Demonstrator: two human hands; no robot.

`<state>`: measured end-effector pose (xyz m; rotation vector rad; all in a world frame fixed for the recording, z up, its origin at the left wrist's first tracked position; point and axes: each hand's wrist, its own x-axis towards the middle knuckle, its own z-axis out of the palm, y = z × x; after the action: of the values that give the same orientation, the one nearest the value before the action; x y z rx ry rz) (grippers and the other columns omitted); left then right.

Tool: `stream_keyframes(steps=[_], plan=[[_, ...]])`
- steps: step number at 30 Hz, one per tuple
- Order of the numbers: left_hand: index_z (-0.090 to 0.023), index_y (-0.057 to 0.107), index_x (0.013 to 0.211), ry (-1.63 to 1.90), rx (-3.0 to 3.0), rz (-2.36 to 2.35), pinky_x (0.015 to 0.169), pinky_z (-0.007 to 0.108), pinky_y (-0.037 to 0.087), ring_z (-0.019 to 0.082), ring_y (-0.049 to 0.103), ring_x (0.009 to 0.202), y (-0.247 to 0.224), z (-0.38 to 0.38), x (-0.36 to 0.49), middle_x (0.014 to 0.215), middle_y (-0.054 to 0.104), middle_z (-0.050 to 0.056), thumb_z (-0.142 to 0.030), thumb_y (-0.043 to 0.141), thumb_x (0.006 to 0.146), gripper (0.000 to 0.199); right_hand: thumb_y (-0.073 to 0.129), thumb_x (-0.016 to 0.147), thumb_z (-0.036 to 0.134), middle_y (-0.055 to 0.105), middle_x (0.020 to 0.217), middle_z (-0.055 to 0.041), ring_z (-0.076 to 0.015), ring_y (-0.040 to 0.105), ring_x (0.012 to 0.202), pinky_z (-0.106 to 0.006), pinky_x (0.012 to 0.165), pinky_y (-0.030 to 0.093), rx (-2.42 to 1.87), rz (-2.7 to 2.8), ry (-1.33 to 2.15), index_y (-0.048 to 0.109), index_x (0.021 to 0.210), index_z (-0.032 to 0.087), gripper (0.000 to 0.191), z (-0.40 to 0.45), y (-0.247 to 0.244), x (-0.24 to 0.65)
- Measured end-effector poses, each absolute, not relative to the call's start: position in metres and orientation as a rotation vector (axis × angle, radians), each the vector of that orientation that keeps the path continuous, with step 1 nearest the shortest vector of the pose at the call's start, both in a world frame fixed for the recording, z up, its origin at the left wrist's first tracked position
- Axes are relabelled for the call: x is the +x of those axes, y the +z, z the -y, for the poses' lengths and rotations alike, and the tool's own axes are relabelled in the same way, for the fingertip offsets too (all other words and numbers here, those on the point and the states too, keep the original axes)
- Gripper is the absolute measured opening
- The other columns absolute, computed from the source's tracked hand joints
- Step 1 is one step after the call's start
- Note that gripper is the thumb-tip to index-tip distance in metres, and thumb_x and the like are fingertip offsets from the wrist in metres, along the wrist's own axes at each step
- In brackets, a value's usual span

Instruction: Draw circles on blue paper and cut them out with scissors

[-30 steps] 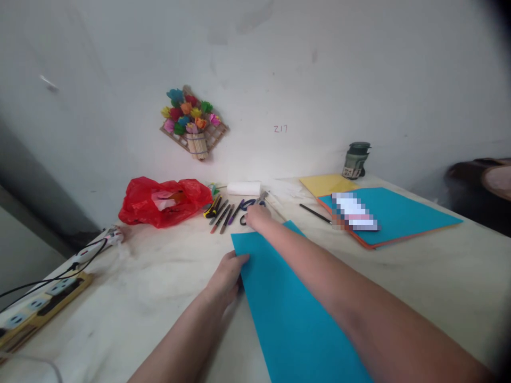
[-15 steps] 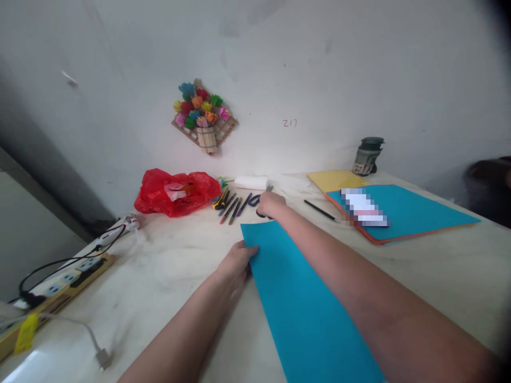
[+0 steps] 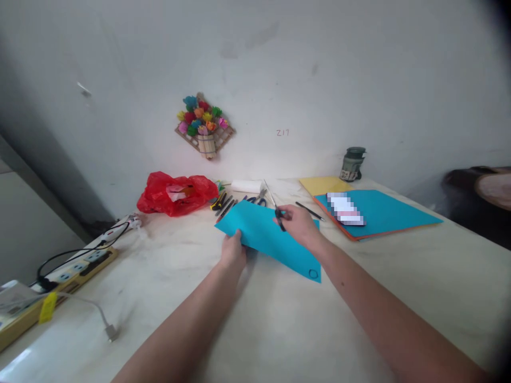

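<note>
A blue sheet of paper is lifted over the table's middle, with a small dark circle drawn at its lower right corner. My left hand pinches its left part, thumb on top and the other fingers mostly hidden beneath. Black-handled scissors are in my right hand, above the paper, their blades pointing up and away. A second pair of scissors with dark blue handles lies just behind the paper, near several pens.
Left: a red plastic bag, a power strip and a white cable. Right: a black pen, stacked coloured sheets with a phone on top, and a bottle. A white roll lies near the wall.
My right hand has come back from among the tools with the black-handled scissors. The blue paper has been raised and turned crosswise, now showing the drawn circle. The view has shifted slightly.
</note>
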<state>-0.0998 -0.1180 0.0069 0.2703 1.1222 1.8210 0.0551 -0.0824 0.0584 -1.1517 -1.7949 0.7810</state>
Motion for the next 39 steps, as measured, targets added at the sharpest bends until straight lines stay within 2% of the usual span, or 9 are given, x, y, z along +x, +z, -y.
stream_keyframes(steps=[4, 8, 13, 17, 21, 23, 26, 32, 39], plan=[[-0.02, 0.051, 0.095, 1.865, 0.217, -0.973, 0.07, 0.029, 0.05, 0.017, 0.06, 0.08, 0.004, 0.116, -0.08, 0.1, 0.06, 0.005, -0.013, 0.04, 0.084, 0.018, 0.048, 0.075, 0.027, 0.065, 0.078, -0.0028, -0.0125, 0.059, 0.055, -0.022, 0.05, 0.043, -1.129, 1.9, 0.719, 0.052, 0.107, 0.021, 0.033, 0.097, 0.044, 0.044], [-0.018, 0.053, 0.085, 1.898, 0.158, -0.898, 0.069, 0.026, 0.049, 0.014, 0.061, 0.07, 0.004, 0.123, -0.069, 0.086, 0.063, 0.004, -0.013, 0.038, 0.084, 0.016, 0.05, 0.074, 0.03, 0.066, 0.078, -0.0054, -0.0187, 0.062, 0.068, -0.026, 0.057, 0.044, -1.301, 2.012, 0.414, 0.055, 0.104, 0.022, 0.032, 0.121, 0.03, 0.032], [-0.015, 0.053, 0.075, 1.751, 0.092, -0.818, 0.06, 0.027, 0.049, 0.014, 0.058, 0.054, 0.013, 0.134, -0.074, 0.065, 0.061, 0.004, -0.015, 0.039, 0.082, 0.016, 0.044, 0.078, 0.029, 0.068, 0.083, -0.0069, -0.0231, 0.062, 0.072, -0.032, 0.061, 0.045, -1.369, 2.042, 0.245, 0.041, 0.125, 0.023, 0.047, 0.146, 0.02, 0.023], [-0.015, 0.048, 0.064, 1.729, 0.083, -0.742, 0.053, 0.023, 0.048, 0.011, 0.052, 0.042, 0.022, 0.14, -0.082, 0.05, 0.052, 0.001, -0.01, 0.042, 0.076, 0.015, 0.042, 0.079, 0.025, 0.064, 0.102, -0.0076, -0.0229, 0.062, 0.08, -0.032, 0.066, 0.046, -1.254, 1.998, 0.233, 0.043, 0.125, 0.02, 0.046, 0.149, 0.016, 0.021], [-0.015, 0.052, 0.076, 1.76, 0.105, -0.77, 0.061, 0.034, 0.05, 0.019, 0.061, 0.061, 0.031, 0.142, -0.103, 0.067, 0.06, 0.006, -0.019, 0.043, 0.074, 0.009, 0.041, 0.079, 0.024, 0.061, 0.108, -0.0079, -0.0217, 0.061, 0.085, -0.03, 0.071, 0.046, -1.123, 1.92, 0.237, 0.045, 0.122, 0.017, 0.044, 0.138, 0.013, 0.028], [-0.015, 0.054, 0.085, 1.721, 0.154, -0.833, 0.061, 0.042, 0.05, 0.024, 0.062, 0.064, 0.037, 0.142, -0.121, 0.072, 0.062, 0.007, -0.033, 0.047, 0.074, 0.022, 0.041, 0.079, 0.023, 0.06, 0.109, -0.0074, -0.0207, 0.061, 0.087, -0.03, 0.072, 0.046, -1.053, 1.895, 0.224, 0.045, 0.122, 0.017, 0.044, 0.132, 0.014, 0.033], [-0.011, 0.057, 0.083, 1.463, 0.254, -0.873, 0.059, 0.042, 0.05, 0.025, 0.062, 0.061, 0.042, 0.141, -0.151, 0.07, 0.063, 0.01, -0.042, 0.051, 0.072, 0.033, 0.043, 0.078, 0.023, 0.059, 0.111, -0.0059, -0.0196, 0.059, 0.092, -0.029, 0.077, 0.045, -0.979, 1.903, 0.179, 0.046, 0.12, 0.019, 0.043, 0.124, 0.017, 0.042], [-0.011, 0.057, 0.084, 1.331, 0.488, -1.029, 0.054, 0.03, 0.051, 0.018, 0.062, 0.055, 0.027, 0.136, -0.165, 0.065, 0.064, 0.007, -0.016, 0.058, 0.072, 0.013, 0.045, 0.076, 0.023, 0.06, 0.109, -0.0047, -0.0196, 0.058, 0.093, -0.031, 0.08, 0.044, -1.001, 1.883, 0.237, 0.049, 0.116, 0.022, 0.041, 0.116, 0.02, 0.05], [-0.012, 0.061, 0.075, 1.611, 0.751, -0.82, 0.062, 0.024, 0.049, 0.015, 0.061, 0.065, 0.025, 0.135, -0.136, 0.077, 0.066, 0.006, -0.014, 0.067, 0.065, 0.012, 0.047, 0.076, 0.022, 0.06, 0.106, -0.0064, -0.0175, 0.058, 0.094, -0.03, 0.082, 0.045, -0.861, 1.651, 0.462, 0.048, 0.112, 0.02, 0.037, 0.112, 0.023, 0.051]])
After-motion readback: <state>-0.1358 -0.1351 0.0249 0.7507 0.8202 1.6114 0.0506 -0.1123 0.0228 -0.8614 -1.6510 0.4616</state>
